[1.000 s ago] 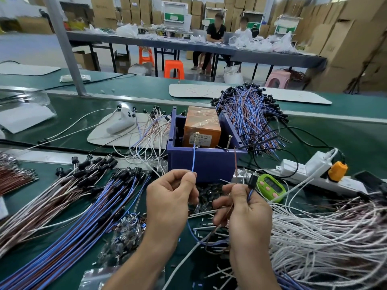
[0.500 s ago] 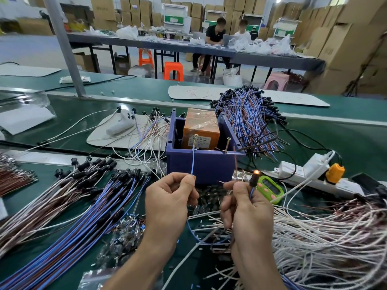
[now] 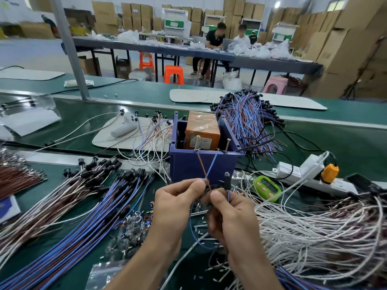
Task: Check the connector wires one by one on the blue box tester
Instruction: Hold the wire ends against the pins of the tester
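Right now, just in front of the blue box tester, your left hand has its fingers clamped on the blue wire. Your right hand pinches the brown wire, with the black connector standing above its fingers. The leads cross below the tester's front rim. Press the brown tip onto the left-hand screw and bring the blue tip to the right-hand screw. Hold both steady, with the bare tips apart.
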{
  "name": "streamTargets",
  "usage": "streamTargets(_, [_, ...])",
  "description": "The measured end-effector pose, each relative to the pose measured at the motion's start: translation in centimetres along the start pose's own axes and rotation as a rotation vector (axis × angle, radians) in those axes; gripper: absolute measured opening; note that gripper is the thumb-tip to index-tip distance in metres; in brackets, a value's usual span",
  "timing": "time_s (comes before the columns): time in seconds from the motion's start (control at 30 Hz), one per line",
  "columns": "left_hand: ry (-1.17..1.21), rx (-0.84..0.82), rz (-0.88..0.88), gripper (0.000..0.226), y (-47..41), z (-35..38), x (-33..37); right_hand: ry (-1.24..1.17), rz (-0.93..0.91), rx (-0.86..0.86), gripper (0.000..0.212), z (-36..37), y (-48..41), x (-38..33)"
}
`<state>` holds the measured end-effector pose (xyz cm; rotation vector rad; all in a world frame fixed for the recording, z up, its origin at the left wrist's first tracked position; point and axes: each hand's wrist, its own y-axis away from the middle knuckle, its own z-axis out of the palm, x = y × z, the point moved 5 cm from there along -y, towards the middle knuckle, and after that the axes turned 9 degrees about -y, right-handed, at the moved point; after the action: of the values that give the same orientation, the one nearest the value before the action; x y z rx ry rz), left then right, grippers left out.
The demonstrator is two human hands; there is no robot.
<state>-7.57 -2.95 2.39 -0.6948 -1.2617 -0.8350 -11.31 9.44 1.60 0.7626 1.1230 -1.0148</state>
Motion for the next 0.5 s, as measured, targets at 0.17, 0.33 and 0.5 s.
streamTargets(0.17, [0.033, -0.109, -0.07, 0.042, 0.2, -0.5, 0.3, 0.082, 0.054, -0.036, 0.033, 0.7, 0.3, -0.3])
streamTargets(0.33, [0.056, -0.036, -0.096, 0.028, 0.1, -1.7, 0.9, 0.027, 0.044, 0.03, 0.043, 0.2, 1.6, -1.9])
streamTargets(0.5, [0.089, 0.043, -0.155, 0.021, 0.7, -2.9, 1.8, -0.036, -0.054, 0.203, 0.051, -5.0, 3.5, -6.0])
